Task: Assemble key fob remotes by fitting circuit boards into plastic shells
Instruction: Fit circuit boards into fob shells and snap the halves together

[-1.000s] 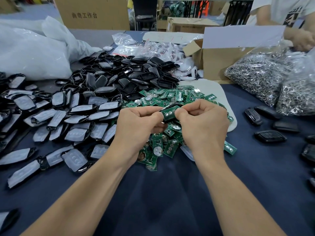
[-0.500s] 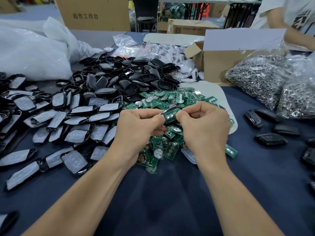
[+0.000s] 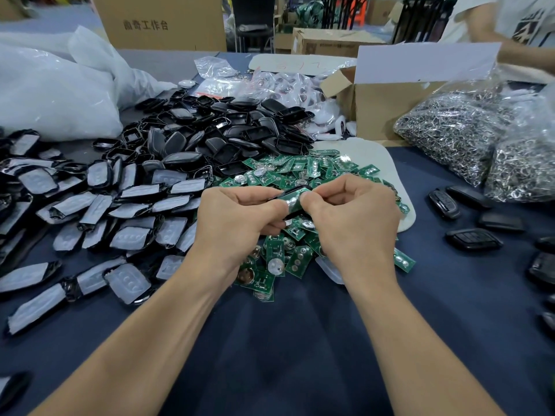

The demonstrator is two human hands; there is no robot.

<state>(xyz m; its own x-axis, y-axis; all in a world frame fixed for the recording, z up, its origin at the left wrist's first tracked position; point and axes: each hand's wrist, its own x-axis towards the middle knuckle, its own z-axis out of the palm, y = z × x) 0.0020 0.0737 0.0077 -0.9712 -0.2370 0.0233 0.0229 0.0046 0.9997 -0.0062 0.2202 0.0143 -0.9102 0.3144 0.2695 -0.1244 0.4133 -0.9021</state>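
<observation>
Both hands up over the green board pile (image 3: 288, 175). Left hand (image 3: 237, 217) & right hand (image 3: 351, 217) each pinch one black shell (image 3: 292, 191) w/ a green board (image 3: 295, 201) in it, above the counter (image 3: 300, 340). Loose shells (image 3: 210, 136) behind-left.

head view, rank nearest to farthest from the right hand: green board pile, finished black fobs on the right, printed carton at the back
1. Green board pile, directly under the right hand.
2. Finished black fobs, on the table to its right.
3. Printed carton, far back on the left.
</observation>
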